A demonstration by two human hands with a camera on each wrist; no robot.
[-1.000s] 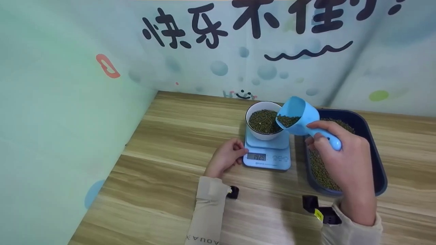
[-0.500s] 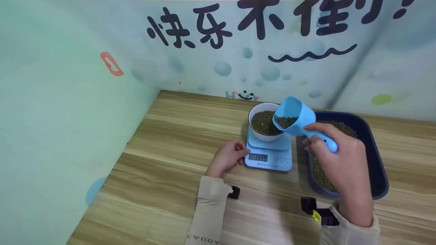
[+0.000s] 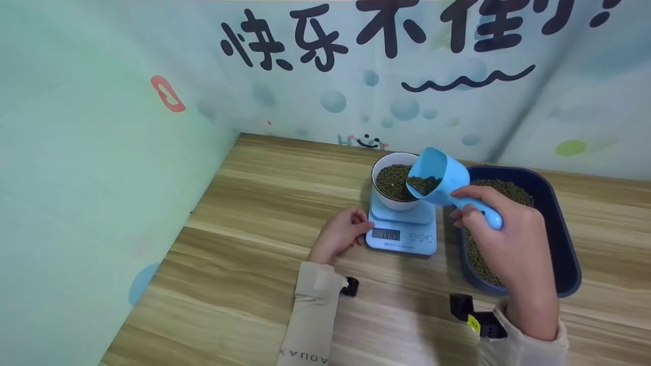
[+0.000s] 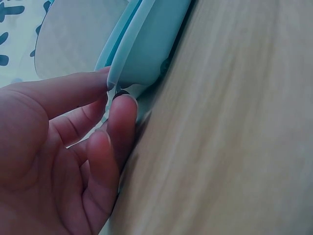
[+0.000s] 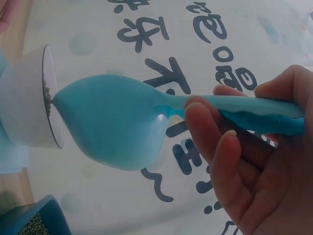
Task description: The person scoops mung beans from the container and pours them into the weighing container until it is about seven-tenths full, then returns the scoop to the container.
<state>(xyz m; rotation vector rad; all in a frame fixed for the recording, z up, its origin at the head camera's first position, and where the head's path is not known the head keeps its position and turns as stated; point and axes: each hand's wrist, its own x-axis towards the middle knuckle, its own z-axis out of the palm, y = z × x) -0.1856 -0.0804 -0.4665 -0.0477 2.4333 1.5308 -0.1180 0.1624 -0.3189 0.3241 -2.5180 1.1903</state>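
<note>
My right hand (image 3: 508,234) grips the handle of a blue scoop (image 3: 450,180), which is tilted with its mouth at the right rim of a white bowl (image 3: 399,205). Small green beans, like mung beans, lie in the scoop's mouth and partly fill the bowl. Under the bowl is a light-blue digital kitchen scale (image 3: 402,246); its display seems to read 1949. My left hand (image 3: 342,234) pinches the scale's left front corner, thumb on the upper edge and curled fingers lower down, as the left wrist view shows. In the right wrist view the scoop (image 5: 112,122) hides part of the bowl's opening.
A dark blue tub (image 3: 564,254) of the same beans stands right of the scale, partly under my right forearm. A printed cloth wall (image 3: 305,122) rises behind the wooden table (image 3: 244,244), and another wall (image 3: 76,178) closes the left side.
The scoop has shifted slightly left over the bowl's rim with my right hand. The scale's display has risen from about 192 to about 1949, its decimal point unreadable. My left hand stays at the scale.
</note>
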